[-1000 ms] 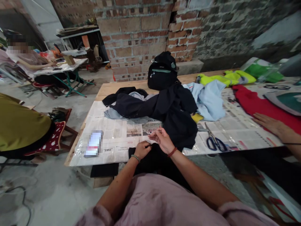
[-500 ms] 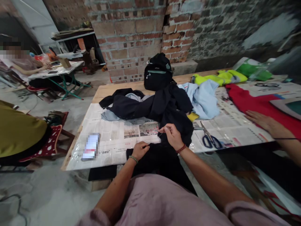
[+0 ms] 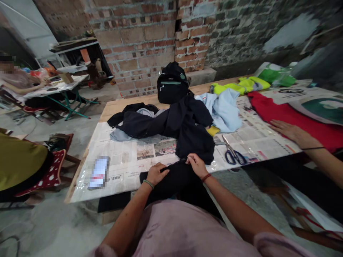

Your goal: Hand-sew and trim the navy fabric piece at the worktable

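A dark garment [image 3: 197, 142] lies bunched on the table, and its black cloth [image 3: 173, 176] hangs over the near edge onto my lap. My left hand [image 3: 156, 174] is closed on the left part of that cloth, thumb on top. The fingertips of my right hand [image 3: 197, 165] are pinched together at a fold of the cloth. Whatever small thing they hold is too fine to make out. To the right of that hand lie scissors [image 3: 234, 155] with dark blue handles, their blades slightly apart.
Newspaper under clear plastic covers the table [image 3: 120, 153]. A phone [image 3: 99, 171] lies at the left, a black backpack [image 3: 173, 84] stands behind. Light blue cloth [image 3: 227, 110] and a yellow-green vest [image 3: 241, 85] lie right. Another person's hand [image 3: 286, 132] rests by red cloth [image 3: 270, 107].
My right hand has come down from above the cloth to its fold. My left hand stays on the cloth, its fingers a little more spread. The camera view has shifted slightly.
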A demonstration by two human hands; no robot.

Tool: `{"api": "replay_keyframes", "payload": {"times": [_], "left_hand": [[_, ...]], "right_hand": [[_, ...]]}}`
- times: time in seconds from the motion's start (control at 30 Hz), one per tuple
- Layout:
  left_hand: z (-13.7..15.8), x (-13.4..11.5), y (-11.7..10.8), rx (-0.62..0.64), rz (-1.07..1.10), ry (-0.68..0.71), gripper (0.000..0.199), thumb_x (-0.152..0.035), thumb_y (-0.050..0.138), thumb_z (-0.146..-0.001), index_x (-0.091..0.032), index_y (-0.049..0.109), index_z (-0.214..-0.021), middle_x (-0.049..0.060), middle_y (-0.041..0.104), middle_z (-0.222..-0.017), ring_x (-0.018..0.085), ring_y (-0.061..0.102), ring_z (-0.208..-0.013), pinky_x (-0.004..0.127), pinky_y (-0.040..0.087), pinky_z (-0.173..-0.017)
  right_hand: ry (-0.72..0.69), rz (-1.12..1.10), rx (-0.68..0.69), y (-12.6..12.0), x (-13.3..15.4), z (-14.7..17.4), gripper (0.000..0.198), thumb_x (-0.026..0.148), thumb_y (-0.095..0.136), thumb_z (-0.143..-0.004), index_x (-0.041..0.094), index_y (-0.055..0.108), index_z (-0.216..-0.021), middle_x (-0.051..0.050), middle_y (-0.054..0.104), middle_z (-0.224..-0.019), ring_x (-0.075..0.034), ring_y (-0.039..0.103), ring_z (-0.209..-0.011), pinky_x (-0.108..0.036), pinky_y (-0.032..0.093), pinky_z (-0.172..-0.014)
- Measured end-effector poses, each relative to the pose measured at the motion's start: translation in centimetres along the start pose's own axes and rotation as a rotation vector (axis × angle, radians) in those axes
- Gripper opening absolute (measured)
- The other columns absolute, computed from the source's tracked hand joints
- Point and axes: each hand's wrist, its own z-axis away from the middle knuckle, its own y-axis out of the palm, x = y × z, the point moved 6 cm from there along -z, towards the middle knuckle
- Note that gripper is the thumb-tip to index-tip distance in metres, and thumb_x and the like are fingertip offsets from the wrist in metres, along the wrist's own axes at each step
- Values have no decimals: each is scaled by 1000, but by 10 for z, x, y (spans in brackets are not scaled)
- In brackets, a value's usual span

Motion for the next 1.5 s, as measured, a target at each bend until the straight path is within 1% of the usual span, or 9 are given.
{"api": "replay_keyframes", "payload": {"times": [0.17,0.37,0.47,0.6,0.77,1.0,1.23,1.37,1.5], "left_hand": [[-7,1,-6,175,-218,-25,16,-28,55,-77,-22,68,-84,3,65,-86,16,59,-83,25,44,-78],[-11,21,-32,176,-202,-100,17,-26,52,-78,-22,68,-79,1,67,-83,15,60,-82,23,43,-78],[-6,26,-33,187,-139,-132,18,-25,51,-78,-21,68,-78,1,67,-83,15,60,-82,22,43,-78],[-2,19,-36,153,-186,-213,23,-32,56,-74,-21,65,-92,3,65,-91,16,60,-82,24,44,-75],[-10,4,-36,125,-349,-273,48,-41,62,-69,-23,56,-112,7,61,-104,23,58,-94,30,42,-82],[-18,-1,-12,98,-309,-240,43,-38,66,-67,-22,59,-106,9,59,-106,25,53,-98,34,40,-86],[-13,0,-7,22,-303,-283,16,-28,61,-73,-24,67,-88,5,62,-93,21,54,-93,34,38,-83],[-12,2,-7,-7,-228,-259,11,-26,60,-73,-23,67,-81,2,64,-91,18,55,-90,33,38,-83],[-12,4,-8,-32,-108,-202,9,-25,59,-74,-22,67,-78,0,65,-85,14,56,-83,27,40,-80]], "right_hand": [[-13,83,-103,-16,-10,-25,27,43,40,-83,18,50,-87,-1,59,-68,-15,59,-66,-31,47,-70],[18,26,-154,-16,-11,-26,35,51,42,-81,17,51,-87,-1,58,-67,-15,59,-65,-31,49,-69],[92,-98,-176,-19,-8,-25,39,54,45,-78,17,50,-91,0,58,-67,-13,57,-56,-27,49,-58],[133,-240,-173,-21,8,-21,39,51,48,-78,18,47,-97,2,57,-69,-8,49,-40,-20,38,-39],[42,-317,-112,-13,44,-10,28,42,51,-79,19,49,-95,2,56,-70,-8,52,-47,-22,42,-45],[71,-347,89,11,76,18,21,37,52,-80,19,55,-89,1,59,-69,-10,55,-51,-25,45,-56],[399,-569,453,55,62,62,30,46,52,-78,20,46,-90,6,53,-50,-6,40,-30,-17,28,-32],[502,-657,643,72,55,82,32,48,53,-77,20,43,-87,9,48,-43,-5,32,-27,-16,26,-32],[507,-517,579,71,48,74,31,47,55,-74,18,46,-83,8,48,-47,-4,33,-30,-15,23,-32]]}}
